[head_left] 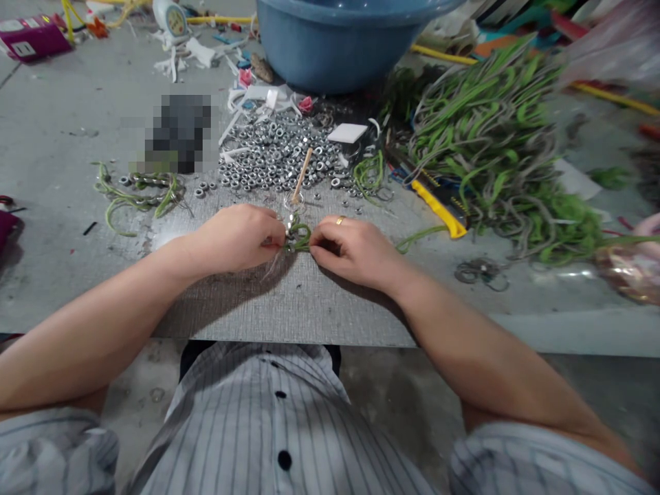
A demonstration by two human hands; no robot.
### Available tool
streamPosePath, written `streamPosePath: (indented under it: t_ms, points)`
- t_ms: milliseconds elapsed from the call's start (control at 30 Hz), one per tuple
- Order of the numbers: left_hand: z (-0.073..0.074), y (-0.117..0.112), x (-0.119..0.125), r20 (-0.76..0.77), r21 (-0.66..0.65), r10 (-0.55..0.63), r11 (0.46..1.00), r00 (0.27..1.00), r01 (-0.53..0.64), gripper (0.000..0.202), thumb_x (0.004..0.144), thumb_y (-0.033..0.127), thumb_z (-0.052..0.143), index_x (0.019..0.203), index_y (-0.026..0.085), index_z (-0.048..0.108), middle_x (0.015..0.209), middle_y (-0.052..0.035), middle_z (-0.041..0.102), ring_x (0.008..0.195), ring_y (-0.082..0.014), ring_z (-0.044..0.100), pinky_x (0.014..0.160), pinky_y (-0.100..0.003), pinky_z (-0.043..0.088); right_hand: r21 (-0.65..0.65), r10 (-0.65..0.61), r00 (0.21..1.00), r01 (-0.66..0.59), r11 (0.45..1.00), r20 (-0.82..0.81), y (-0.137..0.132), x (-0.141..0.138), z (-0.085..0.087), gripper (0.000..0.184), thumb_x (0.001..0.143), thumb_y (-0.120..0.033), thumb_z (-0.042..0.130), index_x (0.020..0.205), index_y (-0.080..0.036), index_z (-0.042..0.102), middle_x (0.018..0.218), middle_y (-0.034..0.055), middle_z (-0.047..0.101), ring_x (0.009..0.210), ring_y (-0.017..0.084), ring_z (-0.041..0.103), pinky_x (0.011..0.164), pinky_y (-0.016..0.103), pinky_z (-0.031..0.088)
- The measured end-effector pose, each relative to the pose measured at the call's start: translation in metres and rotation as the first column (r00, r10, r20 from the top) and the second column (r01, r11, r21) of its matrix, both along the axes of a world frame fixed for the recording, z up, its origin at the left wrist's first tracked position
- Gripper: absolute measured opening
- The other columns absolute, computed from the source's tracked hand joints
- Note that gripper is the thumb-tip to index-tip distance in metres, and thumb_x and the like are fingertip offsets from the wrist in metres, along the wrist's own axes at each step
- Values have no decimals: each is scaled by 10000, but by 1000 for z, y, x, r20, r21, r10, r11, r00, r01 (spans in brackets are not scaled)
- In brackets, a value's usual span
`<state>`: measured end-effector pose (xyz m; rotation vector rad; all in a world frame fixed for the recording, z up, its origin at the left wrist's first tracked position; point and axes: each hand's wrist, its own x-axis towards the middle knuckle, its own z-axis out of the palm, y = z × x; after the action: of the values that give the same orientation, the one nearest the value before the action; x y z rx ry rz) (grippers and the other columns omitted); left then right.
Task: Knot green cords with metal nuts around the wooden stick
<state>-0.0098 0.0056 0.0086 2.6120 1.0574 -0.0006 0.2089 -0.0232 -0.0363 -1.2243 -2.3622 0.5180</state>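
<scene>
Close together at the middle of the table, both my hands pinch a green cord (303, 237) with metal nuts on it. My left hand (240, 237) is closed on its left side, thumb and forefinger together. On the other side, my right hand (355, 249), with a ring on one finger, holds the cord between thumb and fingertips. Just beyond the fingers, a thin wooden stick (303, 173) stands tilted by a small ring of clear or wire-like material. A heap of loose metal nuts (273, 152) spreads behind it. Part of the cord is hidden by my fingers.
A blue basin (345, 45) stands behind the nuts. At right lie a pile of green and grey cords (489, 151), a yellow utility knife (438, 208) and a wire tangle (479, 270). Finished-looking green cord with nuts (141, 192) lies left. Another person's hand (650, 234) shows at the right edge.
</scene>
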Motion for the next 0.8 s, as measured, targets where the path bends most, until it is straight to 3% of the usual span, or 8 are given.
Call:
streamPosePath:
  t_ms: [433,800]
  points:
    - [0,3,-5,-72,-9,-19,1000,997,18,179,779,168,530,831,180,701,891,-46,665,752,-154,590,674,-256,411,43,-44,999,44,998,10,-1,1,3,72,800,-166,534,741,-195,566,692,8,597,598,124,517,603,260,384]
    - [4,1,-2,-120,-6,-29,1000,992,28,212,785,165,510,859,185,708,923,-44,662,800,-160,605,687,-249,426,218,117,993,-114,969,-2,-4,1,-1,153,886,-158,502,920,-172,650,833,43,702,701,143,615,652,250,447]
